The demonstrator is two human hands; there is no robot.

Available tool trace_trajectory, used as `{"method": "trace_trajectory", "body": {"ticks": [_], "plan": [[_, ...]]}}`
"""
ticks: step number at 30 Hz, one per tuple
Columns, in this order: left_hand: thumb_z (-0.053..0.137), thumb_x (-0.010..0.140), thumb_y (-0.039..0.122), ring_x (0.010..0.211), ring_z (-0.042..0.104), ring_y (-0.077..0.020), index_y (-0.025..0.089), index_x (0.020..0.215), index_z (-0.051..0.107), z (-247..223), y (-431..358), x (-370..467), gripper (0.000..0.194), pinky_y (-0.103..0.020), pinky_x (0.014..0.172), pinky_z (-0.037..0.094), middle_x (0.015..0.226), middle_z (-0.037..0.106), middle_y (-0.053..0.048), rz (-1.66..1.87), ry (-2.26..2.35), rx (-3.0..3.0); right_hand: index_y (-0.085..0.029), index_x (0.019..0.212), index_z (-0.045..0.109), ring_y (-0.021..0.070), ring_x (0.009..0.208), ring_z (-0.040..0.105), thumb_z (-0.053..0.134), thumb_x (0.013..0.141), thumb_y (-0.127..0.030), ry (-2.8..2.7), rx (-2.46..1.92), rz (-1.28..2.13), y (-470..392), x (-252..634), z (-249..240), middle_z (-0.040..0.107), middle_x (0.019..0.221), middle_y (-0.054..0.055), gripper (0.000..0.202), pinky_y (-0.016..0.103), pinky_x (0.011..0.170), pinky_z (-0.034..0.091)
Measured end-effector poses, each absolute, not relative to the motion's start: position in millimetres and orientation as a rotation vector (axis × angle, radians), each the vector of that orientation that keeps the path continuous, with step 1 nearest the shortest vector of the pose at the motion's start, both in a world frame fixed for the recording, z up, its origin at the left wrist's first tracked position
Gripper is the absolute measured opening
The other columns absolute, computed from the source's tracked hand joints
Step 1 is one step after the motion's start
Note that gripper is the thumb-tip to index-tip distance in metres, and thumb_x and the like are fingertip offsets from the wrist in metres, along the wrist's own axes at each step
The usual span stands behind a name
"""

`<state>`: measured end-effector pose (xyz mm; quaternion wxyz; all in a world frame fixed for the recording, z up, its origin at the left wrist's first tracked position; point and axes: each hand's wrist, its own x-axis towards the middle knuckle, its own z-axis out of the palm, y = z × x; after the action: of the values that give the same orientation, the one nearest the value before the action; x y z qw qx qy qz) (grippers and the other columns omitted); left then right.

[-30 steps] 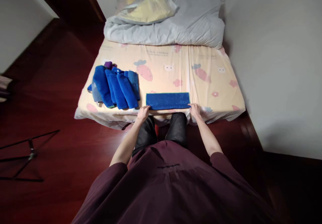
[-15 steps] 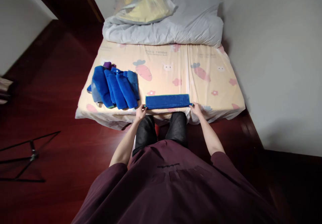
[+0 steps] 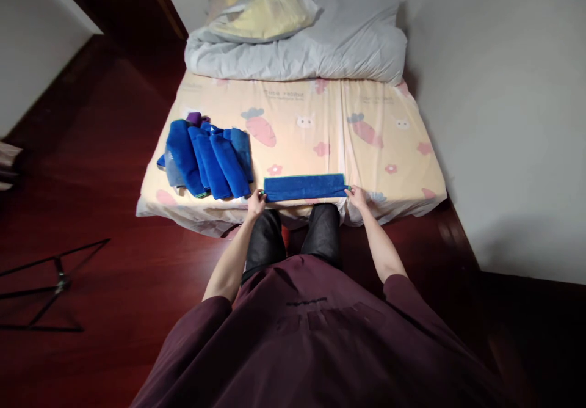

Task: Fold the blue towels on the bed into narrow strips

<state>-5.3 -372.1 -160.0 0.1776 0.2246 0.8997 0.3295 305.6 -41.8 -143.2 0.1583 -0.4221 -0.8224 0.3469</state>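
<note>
A blue towel [image 3: 304, 187] with a thin green edge lies as a long narrow strip near the front edge of the bed. My left hand [image 3: 257, 203] pinches its near left corner. At the opposite end, my right hand [image 3: 356, 198] is closed on the near right corner. Between the two hands the near edge runs almost straight. Left of my left hand rests a heap of blue towels [image 3: 208, 159], several of them rolled or folded, with a purple cloth [image 3: 194, 118] showing behind.
The bed [image 3: 297, 127] has a cream sheet printed with carrots. A grey-white quilt [image 3: 293, 60] and a yellow pillow [image 3: 279, 11] in a clear wrapping are at its far end. A black tripod leg frame [image 3: 59, 283] stands on the red-brown floor at left. A wall [image 3: 503, 121] rises at right.
The towel's strip looks slightly deeper toward me, its near edge a little lower. Both hands keep hold of the corners, almost unmoved. The heap stays put.
</note>
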Motion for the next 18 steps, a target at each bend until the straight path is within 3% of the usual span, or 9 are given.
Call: {"method": "trace_trajectory", "body": {"ticks": [7, 14, 18], "plan": [[0.054, 0.097, 0.026, 0.113, 0.073, -0.0261, 0.014, 0.127, 0.064, -159.2, -369.4, -8.8, 0.034, -0.034, 0.103, 0.052, 0.116, 0.077, -0.016, 0.864, 2.541, 0.570, -0.022, 0.076, 0.059, 0.0235, 0.077, 0.070, 0.071, 0.090, -0.041, -2.303, -1.300, 1.150, -38.0, 304.4, -145.3, 0.071, 0.072, 0.005, 0.026, 0.032, 0.076, 0.057], [0.054, 0.100, 0.025, 0.124, 0.070, -0.0275, 0.013, 0.130, 0.064, -157.9, -361.6, -16.1, 0.034, -0.035, 0.105, 0.051, 0.128, 0.075, -0.018, 0.697, 2.527, 0.501, -0.019, 0.095, 0.065, 0.0244, 0.097, 0.073, 0.070, 0.089, -0.035, -2.315, -1.485, 1.003, -27.7, 300.0, -165.7, 0.077, 0.099, 0.010, 0.018, 0.038, 0.095, 0.056], [0.057, 0.098, 0.023, 0.124, 0.070, -0.0297, 0.014, 0.128, 0.065, -156.5, -354.7, -20.4, 0.032, -0.037, 0.105, 0.051, 0.126, 0.075, -0.020, 0.628, 2.515, 0.510, -0.020, 0.096, 0.063, 0.0234, 0.100, 0.072, 0.070, 0.087, -0.035, -2.301, -1.561, 0.955, -25.0, 297.0, -175.4, 0.076, 0.105, 0.010, 0.019, 0.037, 0.098, 0.055]]}}
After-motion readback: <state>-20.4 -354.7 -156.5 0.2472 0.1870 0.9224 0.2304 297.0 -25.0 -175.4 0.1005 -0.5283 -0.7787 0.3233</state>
